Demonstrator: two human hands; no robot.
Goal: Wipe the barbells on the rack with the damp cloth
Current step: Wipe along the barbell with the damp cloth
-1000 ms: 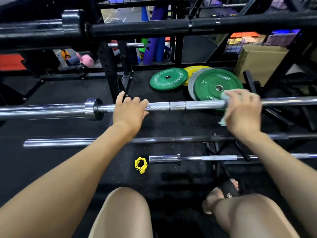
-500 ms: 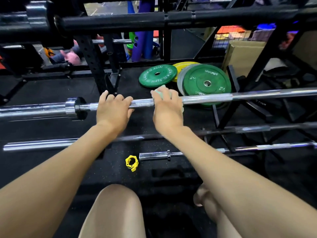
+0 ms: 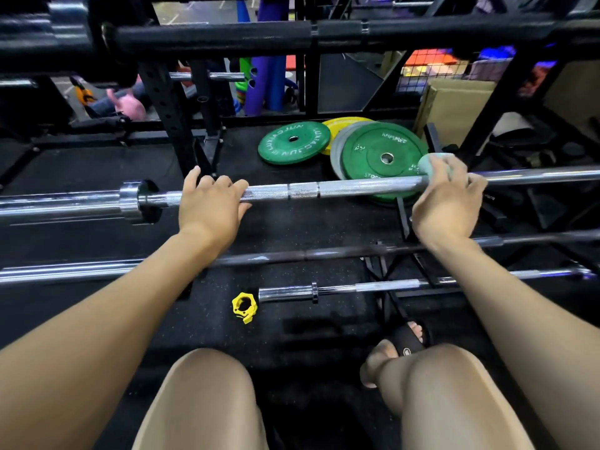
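2 hands [image 3: 211, 203] [image 3: 446, 203] gripping knurled steel barbell [image 3: 324, 190], right clutching crumpled green cloth [image 3: 428, 164]

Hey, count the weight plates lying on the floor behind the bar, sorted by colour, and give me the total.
Green plates: 2, one lying flat and one leaning on the stack
Yellow plate: 1
Grey plate: 1, though more could be hidden in the stack
Total: 4

Five barbells lie across the view: one black barbell [image 3: 259, 35] at 12 o'clock and four chrome barbells [image 3: 357, 186] below it. Two green plates [image 3: 383, 151], one yellow plate [image 3: 344, 122] and one grey plate [image 3: 339, 146] sit at 1 o'clock. One yellow collar [image 3: 244, 307] lies near centre.
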